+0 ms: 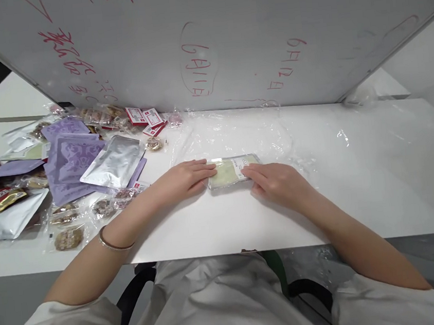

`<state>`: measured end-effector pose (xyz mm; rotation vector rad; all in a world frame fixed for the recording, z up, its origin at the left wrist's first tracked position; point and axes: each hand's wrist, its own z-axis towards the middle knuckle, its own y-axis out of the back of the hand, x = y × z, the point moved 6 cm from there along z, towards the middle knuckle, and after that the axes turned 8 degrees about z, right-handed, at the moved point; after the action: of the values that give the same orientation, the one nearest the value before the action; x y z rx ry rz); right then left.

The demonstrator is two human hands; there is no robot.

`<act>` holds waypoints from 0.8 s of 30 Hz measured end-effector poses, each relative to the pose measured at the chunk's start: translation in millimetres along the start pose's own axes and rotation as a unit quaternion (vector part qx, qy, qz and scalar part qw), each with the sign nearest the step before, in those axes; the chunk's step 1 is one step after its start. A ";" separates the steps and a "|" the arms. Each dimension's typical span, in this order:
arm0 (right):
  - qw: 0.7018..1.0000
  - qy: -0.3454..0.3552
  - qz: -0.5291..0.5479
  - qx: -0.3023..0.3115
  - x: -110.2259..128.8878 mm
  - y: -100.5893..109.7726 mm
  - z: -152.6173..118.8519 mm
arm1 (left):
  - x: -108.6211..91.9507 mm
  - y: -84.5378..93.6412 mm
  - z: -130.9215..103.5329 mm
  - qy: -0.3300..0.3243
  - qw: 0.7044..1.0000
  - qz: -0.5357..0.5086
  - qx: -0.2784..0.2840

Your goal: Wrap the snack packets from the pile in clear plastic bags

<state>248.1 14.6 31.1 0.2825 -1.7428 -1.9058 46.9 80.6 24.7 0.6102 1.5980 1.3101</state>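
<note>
A flat pale-green packet [224, 172] with a white label and clear, shiny edges lies across the middle of the white table. My left hand [182, 181] rests beside its left end, fingers stretched out flat with the tips on the wrapper. At the other end, my right hand [279, 183] grips the packet's right edge near the label, thumb and fingers closed on it. Behind the packet, a large crinkled clear plastic sheet or bag [233, 135] is spread on the tabletop.
To the left lies a pile of purple patterned pouches [77, 156], silver pouches [114, 162], gold-and-red sachets [8, 197] and clear-wrapped brown pieces [69, 238]. Red-and-white cards [153, 118] lie near a whiteboard [242, 35] with red writing, standing along the table's back.
</note>
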 end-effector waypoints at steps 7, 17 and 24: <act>0.979 -0.112 0.151 -0.074 -37.2 31.1 -8.1 | 11.9 12.2 -6.1 0.127 0.968 -0.217 0.004; 0.917 -0.222 0.331 0.021 -52.4 13.2 0.8 | 19.0 3.6 -5.8 0.222 0.923 -0.301 0.091; 0.973 -0.220 0.064 0.000 -59.9 12.6 6.7 | 39.8 15.3 -16.2 0.254 0.962 -0.042 0.087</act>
<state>297.8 50.9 32.3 -0.2714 -1.9812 -1.9758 12.8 110.9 24.6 0.3154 2.1493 1.3382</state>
